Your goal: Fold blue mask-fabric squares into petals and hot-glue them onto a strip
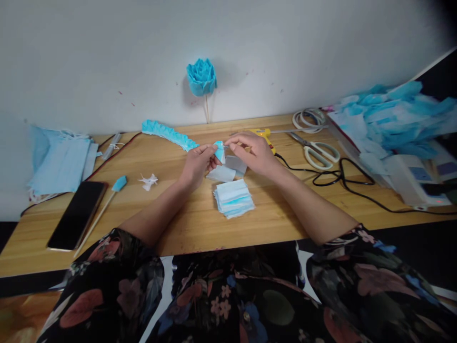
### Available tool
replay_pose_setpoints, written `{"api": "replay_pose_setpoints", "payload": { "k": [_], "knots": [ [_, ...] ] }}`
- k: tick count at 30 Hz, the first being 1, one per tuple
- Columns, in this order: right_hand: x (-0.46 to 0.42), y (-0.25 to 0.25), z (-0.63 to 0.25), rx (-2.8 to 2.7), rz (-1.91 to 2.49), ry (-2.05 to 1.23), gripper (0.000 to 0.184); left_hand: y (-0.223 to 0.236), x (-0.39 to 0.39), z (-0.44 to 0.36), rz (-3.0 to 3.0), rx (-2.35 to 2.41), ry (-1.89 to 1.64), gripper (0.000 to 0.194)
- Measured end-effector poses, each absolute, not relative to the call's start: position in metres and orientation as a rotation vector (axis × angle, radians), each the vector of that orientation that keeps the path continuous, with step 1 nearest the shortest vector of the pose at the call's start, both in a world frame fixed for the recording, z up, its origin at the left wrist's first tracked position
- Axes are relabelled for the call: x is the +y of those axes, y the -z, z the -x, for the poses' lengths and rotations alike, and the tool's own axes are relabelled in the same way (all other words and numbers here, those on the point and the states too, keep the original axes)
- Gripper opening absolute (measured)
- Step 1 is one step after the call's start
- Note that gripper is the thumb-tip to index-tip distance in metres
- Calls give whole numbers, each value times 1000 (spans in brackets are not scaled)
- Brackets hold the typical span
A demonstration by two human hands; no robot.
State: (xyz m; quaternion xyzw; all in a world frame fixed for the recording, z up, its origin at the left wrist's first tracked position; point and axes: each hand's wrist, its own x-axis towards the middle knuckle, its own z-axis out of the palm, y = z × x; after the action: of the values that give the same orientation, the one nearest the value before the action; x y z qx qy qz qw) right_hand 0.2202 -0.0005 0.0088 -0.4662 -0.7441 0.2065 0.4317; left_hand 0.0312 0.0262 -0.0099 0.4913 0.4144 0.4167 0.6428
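Observation:
Both hands meet above the middle of the wooden table (pixel 200 224). My left hand (pixel 197 165) pinches a small folded blue fabric piece (pixel 220 151) between thumb and fingers. My right hand (pixel 253 151) is closed on the same piece from the right, fingers curled over its top. Right under the hands lie loose pale fabric squares (pixel 228 169), and nearer me a stack of cut blue-and-white squares (pixel 233 198).
A blue fabric rose on a stick (pixel 202 77) leans on the wall. A pleated blue strip (pixel 167 134), yellow glue gun (pixel 264 135), scissors (pixel 316 150), black cable (pixel 342 183) and heap of masks (pixel 389 119) lie behind and right. A phone (pixel 77 214), a blue-tipped stick (pixel 103 206) and folded masks (pixel 59 162) lie left.

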Motion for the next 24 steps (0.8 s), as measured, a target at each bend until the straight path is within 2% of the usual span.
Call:
{"api": "replay_pose_setpoints", "payload": {
  "k": [3, 12, 20, 24],
  "knots": [
    [0, -9, -221, -1846, 1132, -533, 28, 10, 26, -31, -1120, 937, -948, 37],
    [-1, -10, -221, -1809, 1087, -547, 32, 12, 27, -30, -1105, 889, -950, 34],
    [-2, -11, -220, -1763, 1122, -514, 13, 8, 26, -31, -1074, 915, -937, 36],
    [-2, -10, -219, -1755, 1114, -500, 12, 8, 25, -31, -1045, 886, -937, 35]
  ]
}}
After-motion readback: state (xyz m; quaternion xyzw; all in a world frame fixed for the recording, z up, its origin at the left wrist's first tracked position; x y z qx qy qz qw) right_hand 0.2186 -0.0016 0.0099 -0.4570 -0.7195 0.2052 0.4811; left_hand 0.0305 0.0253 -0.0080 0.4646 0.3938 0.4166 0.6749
